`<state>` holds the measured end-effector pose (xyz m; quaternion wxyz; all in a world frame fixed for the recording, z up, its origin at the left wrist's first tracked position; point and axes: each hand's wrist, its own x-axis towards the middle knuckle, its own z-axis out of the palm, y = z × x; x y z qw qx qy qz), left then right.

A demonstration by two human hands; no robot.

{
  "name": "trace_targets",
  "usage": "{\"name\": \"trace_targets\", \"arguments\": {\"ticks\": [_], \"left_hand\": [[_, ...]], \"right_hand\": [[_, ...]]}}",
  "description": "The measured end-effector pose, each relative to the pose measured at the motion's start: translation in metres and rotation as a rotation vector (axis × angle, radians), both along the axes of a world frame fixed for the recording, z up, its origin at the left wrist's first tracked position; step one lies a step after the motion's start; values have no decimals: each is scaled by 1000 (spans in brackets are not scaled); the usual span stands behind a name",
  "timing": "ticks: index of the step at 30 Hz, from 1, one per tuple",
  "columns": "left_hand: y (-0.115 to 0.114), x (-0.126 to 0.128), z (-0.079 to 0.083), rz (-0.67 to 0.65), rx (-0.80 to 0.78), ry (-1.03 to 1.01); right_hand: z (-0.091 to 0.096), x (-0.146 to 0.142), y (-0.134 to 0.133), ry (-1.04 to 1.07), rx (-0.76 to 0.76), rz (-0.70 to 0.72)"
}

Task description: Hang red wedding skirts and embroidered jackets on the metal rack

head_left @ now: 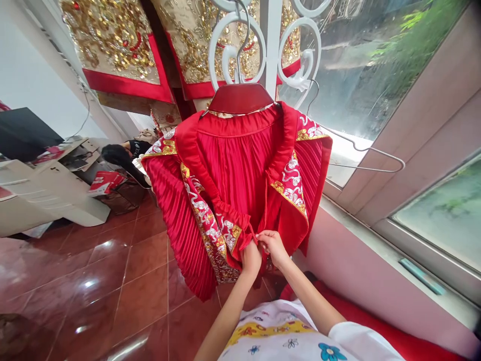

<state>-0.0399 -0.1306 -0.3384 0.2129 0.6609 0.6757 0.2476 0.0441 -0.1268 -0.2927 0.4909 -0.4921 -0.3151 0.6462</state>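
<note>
Red pleated garment (240, 165) hangs open from a hanger (242, 98) on the white metal rack (271, 55), beside the window; its lower front edge is at the hands. Right hand (273, 245): thumb and fingers drawn together in a pinch, apparently on a thin red tie (253, 229) at the garment's edge. Left hand (251, 258): against the embroidered front panel (230, 233), just beside the right; fingers partly hidden by cloth, so grip and opening cannot be told.

Handling, judged: pleated cloth looks soft, light and slippery, liable to slide or swing on the hanger. Embroidered borders seem stiffer and heavier; their stitching could snag or loosen if scraped. Best hold: plain red binding or tie, pinched near its base, sparing pleats and metallic thread.
</note>
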Motion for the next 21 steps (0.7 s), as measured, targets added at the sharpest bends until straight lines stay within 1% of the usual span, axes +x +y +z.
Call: {"name": "trace_targets", "arguments": {"ticks": [3, 5, 11, 14, 16, 18, 20, 21], "left_hand": [[-3, 6, -11, 6, 2, 13], [0, 7, -15, 20, 12, 11], [18, 9, -17, 46, 76, -41], [18, 12, -19, 50, 49, -69], [13, 12, -20, 34, 12, -82], [5, 6, -18, -9, -42, -90], [-5, -6, -10, -67, -107, -87], [-11, -13, -1, -91, -147, -79]], "right_hand": [[1, -1, 4, 39, -23, -43], [6, -2, 7, 55, -22, -67], [29, -8, 17, 7, 36, -96], [28, -10, 17, -94, 73, -95], [24, -7, 15, -196, 107, -81], [21, 0, 12, -318, 155, -70], [24, 11, 6, -438, 209, -104], [27, 16, 4, -528, 247, -150]]}}
